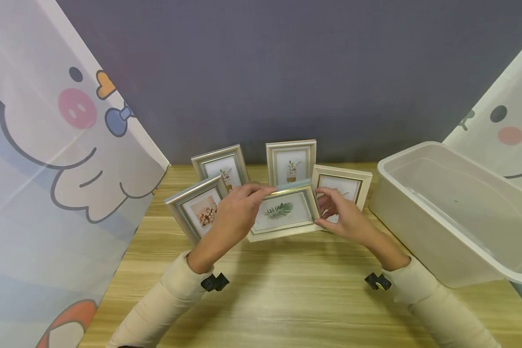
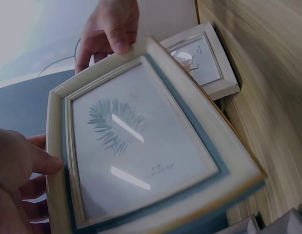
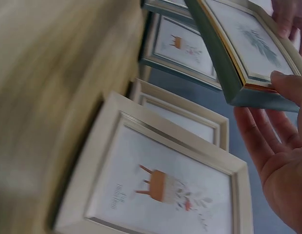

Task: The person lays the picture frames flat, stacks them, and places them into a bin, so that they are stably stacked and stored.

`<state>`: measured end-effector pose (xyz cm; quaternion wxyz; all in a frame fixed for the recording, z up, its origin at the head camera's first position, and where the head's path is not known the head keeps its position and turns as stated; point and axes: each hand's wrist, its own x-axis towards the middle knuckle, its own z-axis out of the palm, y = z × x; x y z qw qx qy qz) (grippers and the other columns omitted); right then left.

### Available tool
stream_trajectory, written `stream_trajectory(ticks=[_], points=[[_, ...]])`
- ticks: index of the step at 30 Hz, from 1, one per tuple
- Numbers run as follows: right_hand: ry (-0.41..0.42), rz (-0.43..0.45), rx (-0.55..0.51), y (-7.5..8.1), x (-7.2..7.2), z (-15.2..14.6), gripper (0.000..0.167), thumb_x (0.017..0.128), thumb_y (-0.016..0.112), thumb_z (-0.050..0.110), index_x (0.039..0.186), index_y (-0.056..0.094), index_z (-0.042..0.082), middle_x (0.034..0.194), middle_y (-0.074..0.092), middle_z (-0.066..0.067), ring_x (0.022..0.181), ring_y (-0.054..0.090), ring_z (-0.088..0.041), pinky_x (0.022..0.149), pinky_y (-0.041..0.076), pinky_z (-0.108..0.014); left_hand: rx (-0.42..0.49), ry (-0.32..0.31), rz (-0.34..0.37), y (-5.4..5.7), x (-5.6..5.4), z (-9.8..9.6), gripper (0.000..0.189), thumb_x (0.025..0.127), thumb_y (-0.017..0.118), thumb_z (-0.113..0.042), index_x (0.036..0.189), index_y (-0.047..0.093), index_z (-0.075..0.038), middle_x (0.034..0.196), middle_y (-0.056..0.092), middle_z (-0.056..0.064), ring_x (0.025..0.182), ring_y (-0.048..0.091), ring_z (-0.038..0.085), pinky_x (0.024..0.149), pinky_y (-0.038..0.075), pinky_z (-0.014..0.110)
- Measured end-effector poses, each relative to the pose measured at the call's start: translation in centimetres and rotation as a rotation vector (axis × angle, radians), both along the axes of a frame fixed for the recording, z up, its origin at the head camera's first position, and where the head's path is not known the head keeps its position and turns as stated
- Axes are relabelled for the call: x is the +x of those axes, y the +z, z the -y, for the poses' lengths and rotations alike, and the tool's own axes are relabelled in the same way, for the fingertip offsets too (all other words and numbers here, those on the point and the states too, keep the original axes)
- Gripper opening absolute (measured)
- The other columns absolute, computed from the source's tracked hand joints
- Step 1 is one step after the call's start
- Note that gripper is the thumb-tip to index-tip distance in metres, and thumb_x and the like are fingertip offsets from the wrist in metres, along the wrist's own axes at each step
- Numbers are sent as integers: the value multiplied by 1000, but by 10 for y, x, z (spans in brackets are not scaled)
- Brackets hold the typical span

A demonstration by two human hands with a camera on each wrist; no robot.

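Both hands hold a picture frame (image 1: 282,211) with a green leaf print, raised and tilted in front of other frames. My left hand (image 1: 239,208) grips its upper left edge, thumb on the front in the left wrist view. My right hand (image 1: 341,215) pinches its right side, with thumb on the face and fingers behind, as the right wrist view shows. Behind it stand a frame with a potted plant (image 1: 291,162) and, at right, a cream frame (image 1: 341,186), partly hidden by the right hand. To the left stand a silver frame with pink flowers (image 1: 203,210) and another plant frame (image 1: 222,166).
A large whitish plastic bin (image 1: 422,227) stands on the right of the wooden table (image 1: 296,295), close to the right forearm. A dark grey wall (image 1: 296,72) rises behind the frames. Cartoon-printed sheets (image 1: 39,159) hang on both sides.
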<state>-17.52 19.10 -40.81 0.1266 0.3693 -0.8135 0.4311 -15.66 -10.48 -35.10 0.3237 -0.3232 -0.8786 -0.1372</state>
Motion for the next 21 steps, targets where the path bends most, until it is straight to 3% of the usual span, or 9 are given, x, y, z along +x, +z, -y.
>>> stream_trajectory(ticks=[4,7,16,21], points=[[23,19,-76,-12,4,3,95,74,82,-16,153,30,-5,107,65,-21,85,68,-12,68,63,-30,-126,32,15,5,2,-5,53,89,69,5,128,70,-29,115,74,3,101,71,26,82,60,41],[23,0,-113,-19,6,5,96,73,80,-19,153,29,-4,104,64,-22,86,67,-8,67,63,-29,-176,33,39,6,4,-8,60,85,71,7,130,68,-32,118,72,3,105,69,27,81,60,42],[25,-51,-180,-26,11,7,88,67,80,-23,143,37,-7,90,61,-16,78,69,-11,62,62,-25,-171,10,-7,4,5,-13,58,87,68,10,125,71,-33,117,71,3,105,67,28,82,58,44],[-13,-104,-199,-27,12,5,89,63,81,-25,140,41,-5,88,62,-16,77,69,-9,61,60,-21,-170,2,-43,3,4,-14,47,91,71,1,124,72,-33,115,72,1,101,68,25,78,57,41]])
